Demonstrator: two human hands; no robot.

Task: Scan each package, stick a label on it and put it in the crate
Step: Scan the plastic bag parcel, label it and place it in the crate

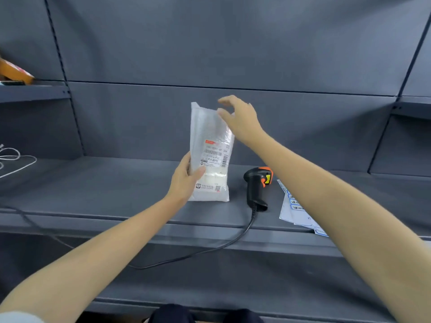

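A white plastic package with a printed shipping label stands upright on the grey shelf. My left hand grips its lower left edge, thumb across the front. My right hand hovers at the package's upper right corner, fingers spread and empty. A black and orange barcode scanner lies on the shelf just right of the package. A sheet of blue-edged labels lies further right, partly under my right forearm. No crate is in view.
The scanner's black cable hangs over the shelf's front edge and loops left. White cords lie at the far left. An orange box sits on the upper left shelf. A grey back panel closes off the shelf.
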